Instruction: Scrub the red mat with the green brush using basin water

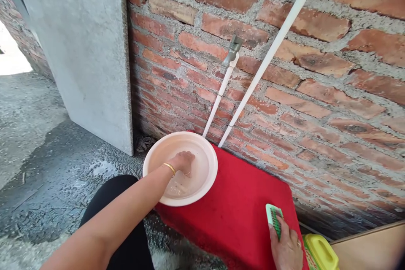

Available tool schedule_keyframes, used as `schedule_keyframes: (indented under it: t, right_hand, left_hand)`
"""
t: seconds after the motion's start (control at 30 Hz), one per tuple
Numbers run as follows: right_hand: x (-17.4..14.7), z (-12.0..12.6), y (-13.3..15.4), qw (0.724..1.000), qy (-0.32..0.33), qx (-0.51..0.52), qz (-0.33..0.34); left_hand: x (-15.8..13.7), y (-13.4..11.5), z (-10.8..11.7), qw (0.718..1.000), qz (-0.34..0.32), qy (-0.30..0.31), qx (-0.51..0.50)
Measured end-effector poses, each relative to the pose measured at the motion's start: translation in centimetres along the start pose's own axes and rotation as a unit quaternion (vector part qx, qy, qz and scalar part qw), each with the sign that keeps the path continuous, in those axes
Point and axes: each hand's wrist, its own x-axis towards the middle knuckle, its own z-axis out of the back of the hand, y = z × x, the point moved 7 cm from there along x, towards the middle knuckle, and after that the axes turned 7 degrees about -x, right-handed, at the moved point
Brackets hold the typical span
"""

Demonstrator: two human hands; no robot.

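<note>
A pale pink basin [151, 152] holding clear water sits on the left end of a red cloth-covered bench [240, 194]. My left hand [184, 162], with a gold bangle at the wrist, reaches down into the basin at the water. Its fingers point downward and their tips are hidden, so I cannot see whether they grip anything. On the right end of the bench, my right hand [286, 242] has its fingers closed on a light green scrub brush [274, 216] with darker green bristles.
A yellow jug [322, 251] with a handle stands right of the bench. Behind is a brick wall [196, 80] with white pipes [268, 57] and a tap [233, 48]. A grey slab [91, 50] leans at left above wet concrete floor [63, 185].
</note>
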Motion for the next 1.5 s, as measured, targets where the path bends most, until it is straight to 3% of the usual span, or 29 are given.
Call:
schedule_keyframes:
  t: [0.2, 0.37, 0.67, 0.9, 1.1, 1.23, 1.37, 1.5]
  right_hand:
    - [-1.8, 1.4, 5.0, 0.991, -0.01, 0.108, 0.074]
    - [0.2, 0.6, 6.5, 0.986, -0.008, 0.145, 0.086]
    - [4.1, -1.3, 3.7, 0.997, 0.019, 0.069, 0.033]
    - [1.0, -0.1, 1.4, 0.999, 0.039, -0.002, 0.013]
    - [-2.6, 1.0, 1.5, 0.998, 0.023, 0.061, 0.026]
    - [-4.0, 1.1, 3.8, 0.986, 0.049, 0.147, 0.059]
    - [-4.4, 2.1, 8.7, 0.971, 0.052, 0.199, 0.121]
    - [-3.7, 3.6, 13.1, 0.965, 0.034, 0.216, 0.142]
  left_hand:
    - [0.1, 0.1, 0.0, 1.0, 0.008, 0.007, 0.01]
    - [0.2, 0.2, 0.0, 1.0, 0.004, -0.004, 0.003]
    - [0.0, -0.2, 0.1, 1.0, -0.006, 0.0, 0.015]
    - [-0.1, -0.3, 0.1, 1.0, -0.006, 0.003, 0.013]
    - [-0.2, -0.2, 0.2, 1.0, -0.002, -0.01, -0.016]
    - [0.0, 0.0, 0.1, 1.0, 0.002, -0.01, -0.021]
    - [0.0, 0.0, 0.0, 1.0, 0.004, 0.0, -0.008]
    - [-0.1, -0.1, 0.2, 1.0, 0.008, 0.003, 0.0]
